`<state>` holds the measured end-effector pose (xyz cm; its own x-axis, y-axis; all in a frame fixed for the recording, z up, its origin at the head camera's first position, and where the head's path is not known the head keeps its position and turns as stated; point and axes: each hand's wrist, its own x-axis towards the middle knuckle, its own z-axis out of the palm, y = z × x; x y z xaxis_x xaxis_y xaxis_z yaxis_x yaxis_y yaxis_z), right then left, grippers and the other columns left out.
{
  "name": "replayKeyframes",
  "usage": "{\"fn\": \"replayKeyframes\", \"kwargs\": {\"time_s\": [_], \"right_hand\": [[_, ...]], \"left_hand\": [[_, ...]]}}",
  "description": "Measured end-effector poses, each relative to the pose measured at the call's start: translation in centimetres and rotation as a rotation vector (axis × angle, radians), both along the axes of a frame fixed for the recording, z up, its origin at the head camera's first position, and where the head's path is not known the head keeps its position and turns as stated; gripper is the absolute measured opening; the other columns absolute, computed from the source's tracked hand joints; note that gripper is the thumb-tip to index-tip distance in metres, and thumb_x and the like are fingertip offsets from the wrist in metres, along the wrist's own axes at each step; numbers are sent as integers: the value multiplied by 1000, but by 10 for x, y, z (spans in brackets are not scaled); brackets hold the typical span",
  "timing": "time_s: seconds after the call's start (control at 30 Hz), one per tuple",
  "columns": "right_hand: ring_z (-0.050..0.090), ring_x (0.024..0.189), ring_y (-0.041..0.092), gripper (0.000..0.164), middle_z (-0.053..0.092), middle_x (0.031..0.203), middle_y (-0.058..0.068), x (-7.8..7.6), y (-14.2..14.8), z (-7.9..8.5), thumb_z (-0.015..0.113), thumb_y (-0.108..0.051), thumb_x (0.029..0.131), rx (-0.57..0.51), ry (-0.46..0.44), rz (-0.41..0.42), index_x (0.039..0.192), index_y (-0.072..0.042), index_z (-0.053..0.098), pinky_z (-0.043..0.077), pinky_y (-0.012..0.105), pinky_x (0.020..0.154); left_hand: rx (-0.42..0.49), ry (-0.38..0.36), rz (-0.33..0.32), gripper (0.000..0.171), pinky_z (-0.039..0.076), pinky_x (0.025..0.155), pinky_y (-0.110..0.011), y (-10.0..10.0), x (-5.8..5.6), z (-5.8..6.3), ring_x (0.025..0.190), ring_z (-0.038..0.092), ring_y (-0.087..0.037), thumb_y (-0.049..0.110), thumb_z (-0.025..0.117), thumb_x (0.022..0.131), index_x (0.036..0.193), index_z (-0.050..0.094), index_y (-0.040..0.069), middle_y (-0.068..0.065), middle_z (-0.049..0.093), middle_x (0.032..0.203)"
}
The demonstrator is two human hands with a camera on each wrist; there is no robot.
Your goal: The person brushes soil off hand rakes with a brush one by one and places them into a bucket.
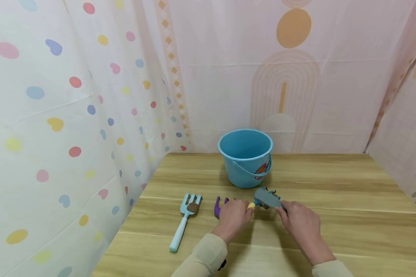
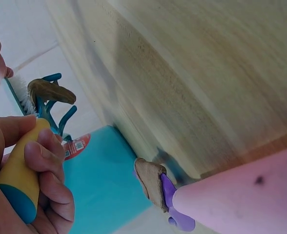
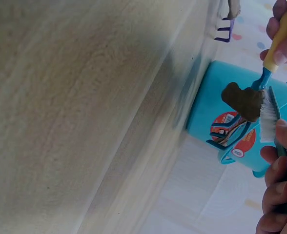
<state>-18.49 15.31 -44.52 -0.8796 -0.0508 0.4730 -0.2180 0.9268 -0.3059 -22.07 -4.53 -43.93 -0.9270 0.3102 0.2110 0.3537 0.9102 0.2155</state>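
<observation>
My left hand (image 1: 233, 216) grips the yellow handle (image 2: 19, 163) of a small toy rake with blue tines (image 2: 68, 117). A brown clay-like lump (image 3: 243, 101) sticks to the rake head, which is held up off the table. With my right hand (image 1: 301, 223) I hold a brush (image 1: 268, 199) by its dark handle. Its white bristles (image 3: 268, 122) lie against the rake head beside the lump. Behind my left hand is a purple rake (image 1: 217, 207), partly covered in the head view; its pink handle (image 2: 241, 192) and a brown lump (image 2: 152, 183) show in the left wrist view.
A light blue toy fork (image 1: 181, 231) lies on the wooden table (image 1: 332, 184) to the left, with a brown lump (image 1: 192, 207) on its tines. Beyond my hands stands a blue bucket (image 1: 244, 173) with its handle down. Patterned curtains (image 1: 211, 88) enclose the table.
</observation>
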Motion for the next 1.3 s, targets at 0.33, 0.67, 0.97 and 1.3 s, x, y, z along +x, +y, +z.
{"fn": "replayKeyframes", "kwargs": {"time_s": [0.33,0.67,0.97,1.3], "right_hand": [[55,55,20,32,71,85,15,-2,5,1,70,-31,93,-70,-100,-53,110,-5,74,38,35,41],[47,51,19,33,69,81,16,-3,5,-1,70,-31,93,-84,-115,-66,111,-4,74,35,34,39],[47,52,19,34,68,80,15,-5,6,-3,70,-31,93,-96,-116,-82,112,-3,74,35,34,40],[55,61,20,45,71,86,10,-8,17,5,59,-43,98,-248,-237,-49,118,-4,71,38,35,46]], "left_hand": [[3,44,5,34,34,47,-29,2,4,0,54,45,-13,33,63,97,67,56,18,6,45,58],[-4,56,5,33,33,45,-28,2,3,-4,51,44,-12,33,64,96,67,56,18,6,45,57],[8,76,-4,35,33,44,-29,3,2,-5,50,44,-13,31,64,96,65,53,18,6,44,55],[15,37,8,32,37,48,-30,0,3,0,54,49,-14,32,63,96,69,58,17,4,48,58]]}}
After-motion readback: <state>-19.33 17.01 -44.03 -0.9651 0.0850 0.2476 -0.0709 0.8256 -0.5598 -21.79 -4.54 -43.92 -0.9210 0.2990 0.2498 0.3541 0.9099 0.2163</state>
